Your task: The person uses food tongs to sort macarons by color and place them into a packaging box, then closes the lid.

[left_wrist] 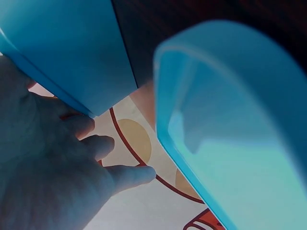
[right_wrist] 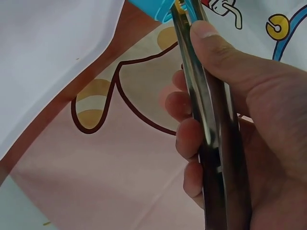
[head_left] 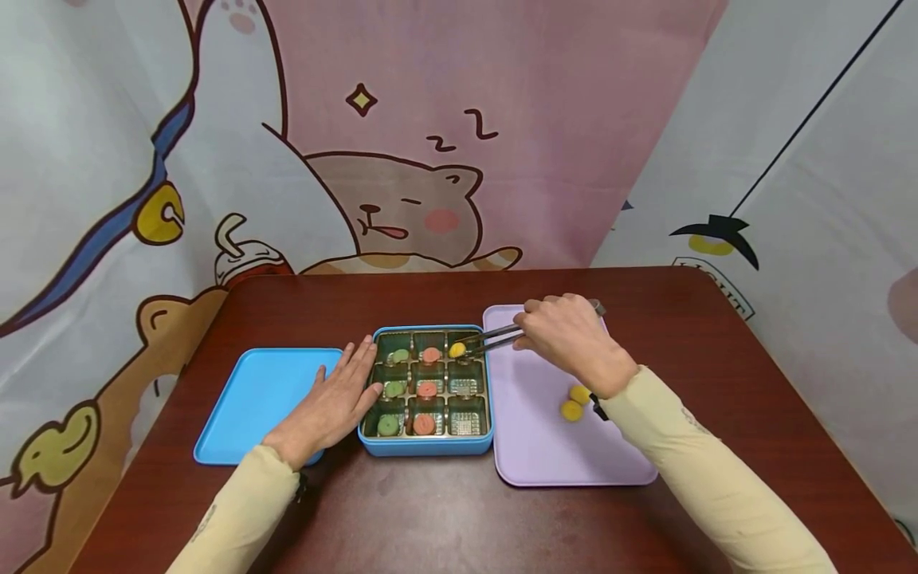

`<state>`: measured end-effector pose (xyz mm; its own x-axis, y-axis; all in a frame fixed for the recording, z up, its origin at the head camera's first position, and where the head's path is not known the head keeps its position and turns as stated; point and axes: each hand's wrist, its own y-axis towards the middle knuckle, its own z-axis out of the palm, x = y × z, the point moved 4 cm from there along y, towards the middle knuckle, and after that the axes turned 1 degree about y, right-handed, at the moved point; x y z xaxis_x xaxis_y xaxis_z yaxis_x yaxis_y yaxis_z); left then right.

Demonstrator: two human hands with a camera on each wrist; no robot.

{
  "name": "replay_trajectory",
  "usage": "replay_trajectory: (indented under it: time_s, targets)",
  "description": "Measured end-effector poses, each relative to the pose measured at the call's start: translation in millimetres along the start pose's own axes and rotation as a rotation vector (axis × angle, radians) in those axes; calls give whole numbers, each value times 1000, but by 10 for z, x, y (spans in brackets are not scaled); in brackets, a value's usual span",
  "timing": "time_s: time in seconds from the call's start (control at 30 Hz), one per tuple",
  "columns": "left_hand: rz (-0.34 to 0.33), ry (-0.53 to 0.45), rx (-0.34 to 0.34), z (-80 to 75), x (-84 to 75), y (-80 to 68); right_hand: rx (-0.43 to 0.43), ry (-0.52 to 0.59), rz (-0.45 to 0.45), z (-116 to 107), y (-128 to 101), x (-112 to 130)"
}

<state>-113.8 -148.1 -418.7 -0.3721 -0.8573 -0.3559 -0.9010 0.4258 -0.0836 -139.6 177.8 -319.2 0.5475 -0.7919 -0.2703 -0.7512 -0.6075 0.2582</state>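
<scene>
A blue box holds a divided tray. Green pieces lie in its left column, pink pieces in its middle column, and a yellow piece is at the far right compartment. My right hand grips a pair of metal tongs, thumb on one arm and fingers curled round the other. The tong tips reach into that far right compartment, right at the yellow piece. With fingers extended, my left hand rests along the left side of the box.
Right of the box lies a lilac tray with two yellow pieces near my right wrist. A blue lid lies to the left, partly under my left forearm. Behind the brown table hangs a cartoon-printed cloth.
</scene>
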Motion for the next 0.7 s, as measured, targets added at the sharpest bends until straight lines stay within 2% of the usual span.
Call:
replay_trajectory:
  time_s: [0.2, 0.4, 0.53, 0.7]
  targets:
    - [-2, -1, 5, -3, -3, 0, -10, 2, -3, -16, 19, 14]
    - [3, 3, 6, -18, -10, 15, 46, 11, 43, -22, -28, -35]
    - [1, 5, 6, -17, -9, 9, 56, 52, 73, 0, -114, -87]
    - [0, 4, 4, -14, -13, -10, 5, 118, 113, 53, -311, -157]
